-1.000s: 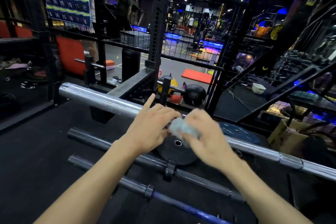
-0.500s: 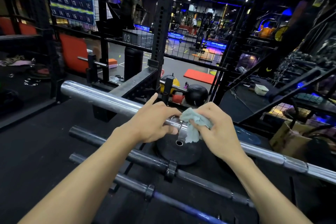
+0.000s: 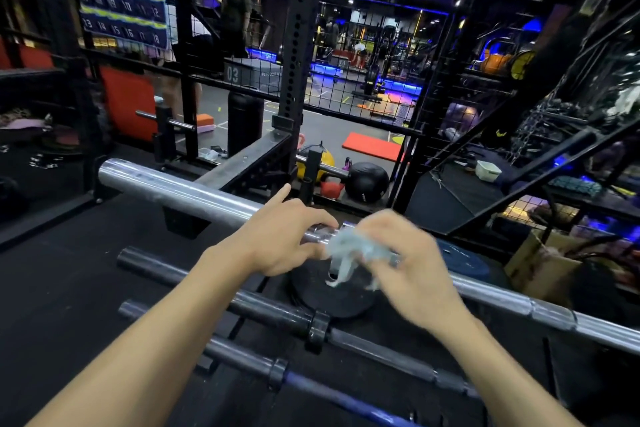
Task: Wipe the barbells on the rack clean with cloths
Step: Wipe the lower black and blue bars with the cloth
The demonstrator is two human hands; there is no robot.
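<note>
1. 3 barbells are lying across the rack: the chrome barbell (image 3: 180, 191) on top, a dark barbell (image 3: 270, 310) just below it, and a blue-shafted barbell (image 3: 332, 399) nearest the camera.
2. 2 hands are working the chrome bar at its collar, where the sleeve is meeting the shaft, above a black weight plate (image 3: 339, 298).
3. The left hand (image 3: 277, 239) is curling its fingers over the sleeve and steadying it, index finger sticking out.
4. The right hand (image 3: 405, 263) is pinching a pale blue cloth (image 3: 349, 250) against the bar; both are blurring with motion, so the exact finger placement is hard to tell.
5. To do this step well, I would judge that the cloth should be wrapping fully round the bar while the left hand is keeping it from rolling, with short twisting strokes at the collar groove before sliding along the shaft.
6. Compared with 0.5 s ago, the cloth is hanging looser and lower off the bar, and the right hand is sitting slightly further along the shaft; the left hand is holding the same spot.
</note>
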